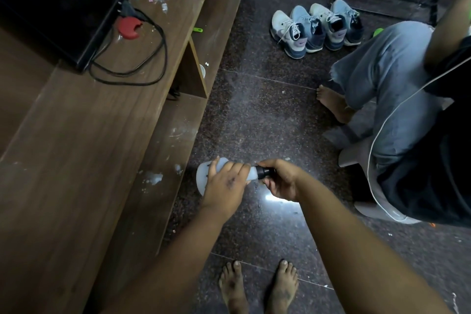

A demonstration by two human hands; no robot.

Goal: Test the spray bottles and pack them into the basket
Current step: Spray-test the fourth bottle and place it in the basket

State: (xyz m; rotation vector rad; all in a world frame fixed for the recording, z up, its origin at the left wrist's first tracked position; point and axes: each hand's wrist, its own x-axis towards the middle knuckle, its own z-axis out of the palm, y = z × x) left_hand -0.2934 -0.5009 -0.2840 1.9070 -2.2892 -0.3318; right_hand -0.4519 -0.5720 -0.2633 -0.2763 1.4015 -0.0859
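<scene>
A translucent white spray bottle lies sideways in the air over the dark floor, its base pointing left. Around its body my left hand is wrapped. The bottle's black spray head points right, and my right hand is closed around it. A faint haze of mist hangs over the floor beyond the bottle. No basket is in view.
A long wooden bench with a lower shelf runs along the left, carrying a black cable and a red plug. Another person in jeans sits at the right on a grey chair. Two pairs of sneakers stand on the far floor. My bare feet are below.
</scene>
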